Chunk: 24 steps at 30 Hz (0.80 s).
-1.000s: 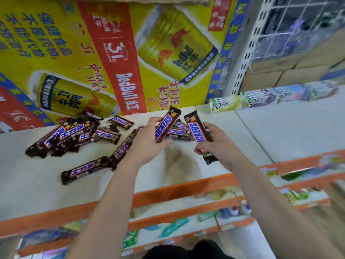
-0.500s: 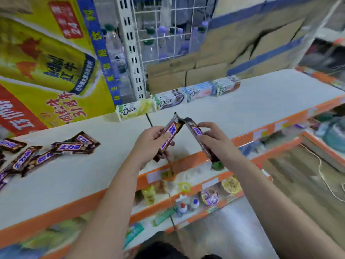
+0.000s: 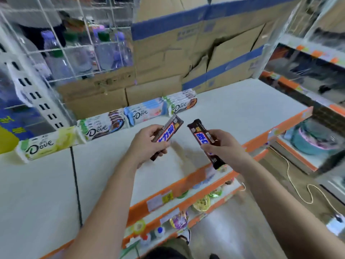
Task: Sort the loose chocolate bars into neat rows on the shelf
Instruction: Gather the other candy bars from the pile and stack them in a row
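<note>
My left hand point(image 3: 147, 142) grips a brown Snickers bar point(image 3: 169, 132) that points up and to the right. My right hand point(image 3: 226, 147) grips a second Snickers bar point(image 3: 200, 134), tilted up and to the left, its lower end sticking out below my palm. Both bars hang above the white shelf point(image 3: 233, 113), near its orange front edge, their upper ends a little apart. A row of Dove chocolate bars point(image 3: 115, 122) lies along the back of the shelf. The loose pile of bars is out of view.
Cardboard boxes point(image 3: 186, 58) stand behind the shelf, with a wire grid and water bottles point(image 3: 78, 53) at the back left. Lower shelves point(image 3: 186, 208) hold small items. Another shelf unit point(image 3: 308, 137) stands to the right, and a cord point(image 3: 298, 186) lies on the floor.
The view has swung right along the shelf, and the loose pile has left the frame. Both hands still hold their bars, which have spread slightly apart.
</note>
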Each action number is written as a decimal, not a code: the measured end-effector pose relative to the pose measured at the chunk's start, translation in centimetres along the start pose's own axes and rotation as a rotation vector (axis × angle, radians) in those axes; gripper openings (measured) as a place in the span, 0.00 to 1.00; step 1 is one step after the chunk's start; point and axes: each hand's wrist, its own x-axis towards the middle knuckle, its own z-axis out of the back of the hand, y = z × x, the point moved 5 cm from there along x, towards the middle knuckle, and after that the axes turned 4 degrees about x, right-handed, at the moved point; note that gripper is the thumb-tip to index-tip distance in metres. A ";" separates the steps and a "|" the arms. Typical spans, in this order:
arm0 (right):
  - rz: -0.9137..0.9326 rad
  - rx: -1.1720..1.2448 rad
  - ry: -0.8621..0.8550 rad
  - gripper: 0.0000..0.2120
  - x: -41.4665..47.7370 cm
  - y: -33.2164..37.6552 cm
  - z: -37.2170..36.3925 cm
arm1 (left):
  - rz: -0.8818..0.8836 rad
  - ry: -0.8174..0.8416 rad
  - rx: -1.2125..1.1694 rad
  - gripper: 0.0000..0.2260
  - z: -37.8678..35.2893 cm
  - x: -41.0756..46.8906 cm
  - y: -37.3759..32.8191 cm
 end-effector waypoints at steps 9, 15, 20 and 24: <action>0.062 0.221 -0.131 0.17 8.4 -0.6 11.5 | -0.008 0.025 0.046 0.07 -7.7 11.8 -3.5; 0.152 0.393 -0.133 0.12 13.0 -1.7 17.2 | 0.002 -0.065 0.231 0.09 -10.9 16.6 -4.8; 0.191 0.193 -0.213 0.13 19.3 -5.7 23.6 | 0.040 -0.133 0.296 0.07 -14.7 20.3 -5.5; 0.292 -0.203 -0.200 0.12 25.1 -6.9 28.4 | 0.089 -0.229 0.337 0.12 -18.6 23.1 -6.2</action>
